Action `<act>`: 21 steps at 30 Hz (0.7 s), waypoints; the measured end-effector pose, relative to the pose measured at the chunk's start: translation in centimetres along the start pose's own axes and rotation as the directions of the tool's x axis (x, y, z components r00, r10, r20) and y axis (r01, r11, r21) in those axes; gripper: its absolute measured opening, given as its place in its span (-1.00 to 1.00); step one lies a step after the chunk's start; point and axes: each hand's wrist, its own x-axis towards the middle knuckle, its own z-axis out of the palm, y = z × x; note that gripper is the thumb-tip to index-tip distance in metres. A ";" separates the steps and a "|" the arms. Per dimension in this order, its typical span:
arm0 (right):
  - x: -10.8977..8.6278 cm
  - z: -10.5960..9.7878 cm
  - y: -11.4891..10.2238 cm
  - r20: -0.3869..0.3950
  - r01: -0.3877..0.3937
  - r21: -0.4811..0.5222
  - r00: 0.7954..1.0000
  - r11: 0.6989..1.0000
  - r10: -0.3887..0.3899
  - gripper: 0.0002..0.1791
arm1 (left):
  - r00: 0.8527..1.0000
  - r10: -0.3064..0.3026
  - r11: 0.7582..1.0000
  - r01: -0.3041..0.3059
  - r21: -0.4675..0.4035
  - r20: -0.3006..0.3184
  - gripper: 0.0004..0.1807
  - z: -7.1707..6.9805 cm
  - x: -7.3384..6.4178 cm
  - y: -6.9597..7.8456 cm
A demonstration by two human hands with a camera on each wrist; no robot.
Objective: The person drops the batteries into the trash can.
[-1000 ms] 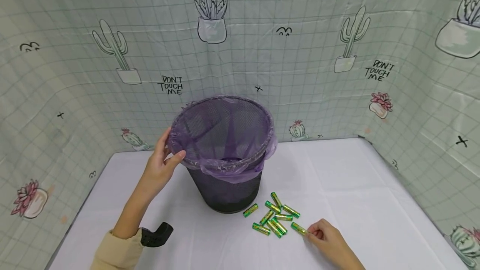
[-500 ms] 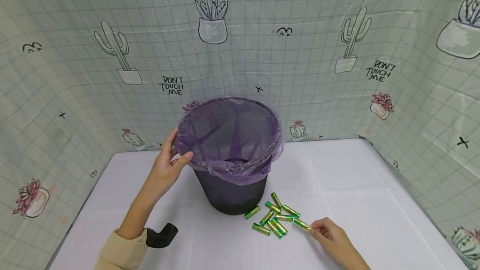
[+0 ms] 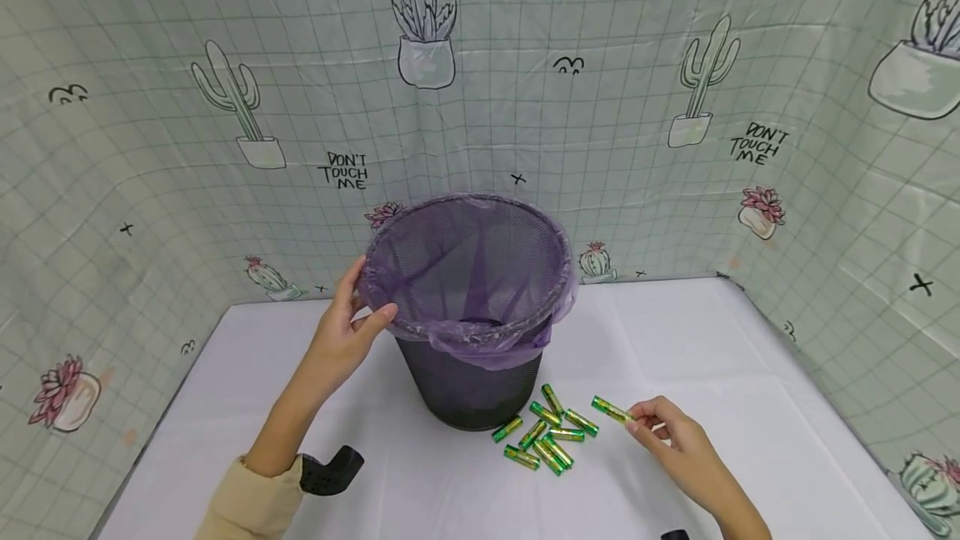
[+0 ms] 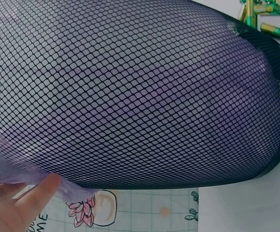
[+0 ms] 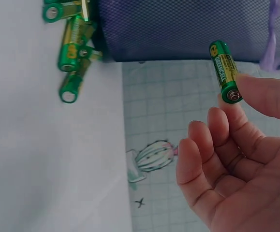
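A black mesh waste bin (image 3: 465, 394) stands upright, lined with a purple plastic bag (image 3: 491, 348) folded over its rim. My left hand (image 3: 347, 344) holds the rim at its left side, the thumb lying over the edge; in the left wrist view the left hand (image 4: 21, 205) touches the bag's folded edge. Between thumb and fingertips my right hand (image 3: 678, 444) pinches a green and gold battery (image 3: 611, 409), to the right of the bin. Close up in the right wrist view, that battery (image 5: 223, 70) reads "GREENCELL". Several like batteries (image 3: 551, 444) lie loosely heaped at the bin's front right.
A white cloth covers the table (image 3: 675, 340). Behind and at both sides hangs a gridded curtain (image 3: 495, 123) printed with cacti. One loose battery (image 3: 507, 429) lies right by the bin's base. A black wrist mount (image 3: 332, 471) sticks out from the left sleeve (image 3: 251, 494).
My right hand has lifted a battery off the table beside the pile and moved it up and slightly right. The bin has shifted right with my left hand on its rim.
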 end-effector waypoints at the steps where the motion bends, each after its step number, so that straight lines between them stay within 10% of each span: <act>1: 0.2 -0.3 -0.3 -0.014 0.038 -0.002 0.999 0.999 -0.038 -0.92 | 1.000 0.000 1.000 0.000 0.001 0.000 -0.17 0.0 0.0 0.0; 21: 5.3 -3.9 -8.3 -0.174 0.399 0.134 0.911 0.907 -0.374 -0.79 | 1.000 -0.001 0.999 0.001 -0.032 0.019 -0.15 0.7 0.1 0.4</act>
